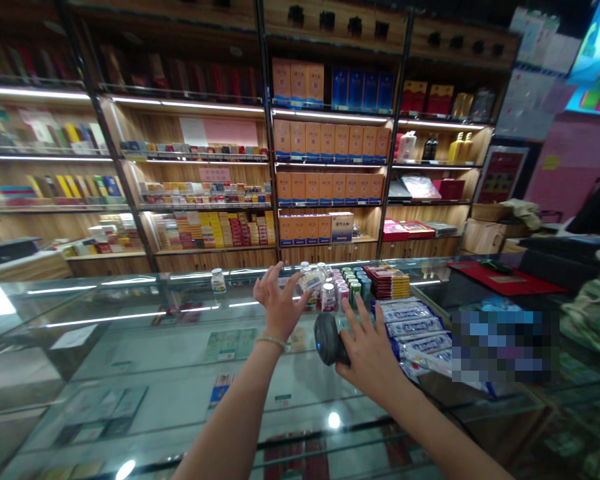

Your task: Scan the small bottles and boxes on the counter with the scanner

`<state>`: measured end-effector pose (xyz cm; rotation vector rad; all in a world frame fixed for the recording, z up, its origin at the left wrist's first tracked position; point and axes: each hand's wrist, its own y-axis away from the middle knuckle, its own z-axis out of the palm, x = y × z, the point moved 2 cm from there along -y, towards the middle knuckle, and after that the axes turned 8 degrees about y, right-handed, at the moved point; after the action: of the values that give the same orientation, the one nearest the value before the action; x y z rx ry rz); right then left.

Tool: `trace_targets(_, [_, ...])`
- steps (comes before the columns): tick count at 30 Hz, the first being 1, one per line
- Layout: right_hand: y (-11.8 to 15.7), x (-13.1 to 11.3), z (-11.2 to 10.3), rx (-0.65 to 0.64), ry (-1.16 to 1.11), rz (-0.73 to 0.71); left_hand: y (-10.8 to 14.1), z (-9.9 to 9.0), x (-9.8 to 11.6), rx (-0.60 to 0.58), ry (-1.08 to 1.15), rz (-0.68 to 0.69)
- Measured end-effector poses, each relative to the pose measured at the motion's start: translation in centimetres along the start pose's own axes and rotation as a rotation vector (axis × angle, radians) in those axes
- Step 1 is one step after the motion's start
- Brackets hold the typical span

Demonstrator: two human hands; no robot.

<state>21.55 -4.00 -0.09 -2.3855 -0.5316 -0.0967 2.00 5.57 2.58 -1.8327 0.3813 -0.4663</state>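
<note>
My left hand [279,308] is raised over the glass counter, pinching a small white-capped bottle [312,279] tilted on its side between thumb and fingertips. A black barcode scanner [326,339] with a small blue light is in my right hand [373,343]. The thumb lies along its near side while the other fingers stretch forward; the handle is mostly hidden. Just beyond the scanner stands another small bottle [329,297], upright. Rows of small pink, green and blue cylindrical containers [354,288] stand behind my right fingertips. One bottle [219,281] sits apart to the left.
Stacked red and gold flat packs [389,283] and blue-white packets [414,321] lie on the glass counter [180,360] to the right. A red mat [500,278] lies farther right. Lit shelves [330,167] with boxes and bottles line the wall behind.
</note>
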Motion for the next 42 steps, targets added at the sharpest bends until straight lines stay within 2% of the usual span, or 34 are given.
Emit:
trace_targets(16, [1.0,-1.0,0.7,-0.143,-0.06,-0.045,0.0,-0.1,0.1,-0.026,0.003,-0.008])
trace_targets(20, [1.0,-1.0,0.4,-0.172,-0.084,-0.05,-0.1,-0.2,0.2,-0.046,0.017,-0.036])
trace_targets(27, [1.1,-0.6,-0.2,-0.321,-0.208,-0.104,0.0,-0.1,0.3,-0.033,-0.001,-0.023])
trace_targets(32, [0.8,0.0,-1.3,-0.35,-0.236,-0.125,0.0,-0.1,0.2,-0.041,0.009,-0.028])
trace_targets(35, [-0.2,1.4,-1.8,-0.342,-0.257,-0.122,0.0,-0.1,0.2,-0.037,0.014,-0.031])
trace_targets(37, [-1.5,2.8,-1.8,-0.29,-0.239,-0.08,0.0,0.0,0.2,-0.045,0.018,-0.04])
trace_targets(42, [-5.8,5.4,0.1,-0.129,-0.148,0.167,0.1,0.0,0.2,-0.058,0.018,-0.036])
